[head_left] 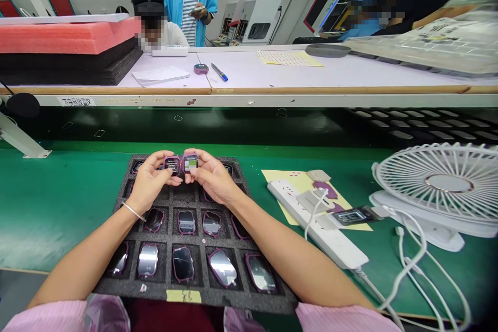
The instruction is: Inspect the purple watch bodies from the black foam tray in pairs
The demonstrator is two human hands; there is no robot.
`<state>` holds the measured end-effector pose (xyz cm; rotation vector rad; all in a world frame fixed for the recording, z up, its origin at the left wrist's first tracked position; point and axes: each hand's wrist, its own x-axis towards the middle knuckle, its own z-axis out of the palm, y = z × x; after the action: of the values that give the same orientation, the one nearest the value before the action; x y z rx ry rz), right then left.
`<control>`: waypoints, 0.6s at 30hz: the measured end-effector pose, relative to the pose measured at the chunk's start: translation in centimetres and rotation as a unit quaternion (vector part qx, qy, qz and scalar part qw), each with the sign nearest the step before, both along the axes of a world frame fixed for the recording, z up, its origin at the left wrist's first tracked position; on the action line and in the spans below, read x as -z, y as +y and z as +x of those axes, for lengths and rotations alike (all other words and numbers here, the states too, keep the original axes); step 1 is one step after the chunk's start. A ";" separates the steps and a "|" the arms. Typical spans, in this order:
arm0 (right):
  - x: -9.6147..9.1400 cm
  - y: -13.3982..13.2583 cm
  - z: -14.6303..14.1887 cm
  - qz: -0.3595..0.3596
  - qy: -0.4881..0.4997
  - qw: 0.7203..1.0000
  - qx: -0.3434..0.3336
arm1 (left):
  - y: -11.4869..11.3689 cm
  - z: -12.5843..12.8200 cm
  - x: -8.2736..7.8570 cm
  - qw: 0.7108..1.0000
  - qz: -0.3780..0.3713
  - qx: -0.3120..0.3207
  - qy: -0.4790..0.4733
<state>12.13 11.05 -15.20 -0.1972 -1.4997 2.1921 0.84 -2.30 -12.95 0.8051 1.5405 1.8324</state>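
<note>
My left hand is closed around a purple-framed smartwatch body whose lit screen carries lines of white text. Right beside it, my right hand grips a second purple smartwatch body, its screen showing white and green. Both hands hold the watches side by side above the far part of a dark foam tray. More watch bodies with dark, shiny screens, such as one watch in the nearest row, lie in the tray's compartments. My hands and forearms hide some of the compartments.
Right of the tray lie a white power strip, yellow paper, cables and a white fan. A raised shelf behind holds a pen, another watch and foam sheets. Several people are beyond it.
</note>
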 end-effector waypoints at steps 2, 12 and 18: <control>0.0 0.0 0.0 0.005 0.002 1.000 -0.001 | 0.0 0.0 0.0 1.000 -0.001 -0.004 0.001; 0.0 0.0 0.0 0.009 0.007 1.000 -0.003 | 0.0 -0.1 -0.1 1.000 0.005 0.014 -0.024; 0.2 0.0 -0.3 0.007 -0.003 1.000 0.018 | 0.1 0.0 -0.2 0.999 -0.001 0.018 -0.036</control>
<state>11.81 11.00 -15.37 -0.2250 -1.5018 2.1538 0.82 -2.23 -12.72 0.7529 1.4742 1.8131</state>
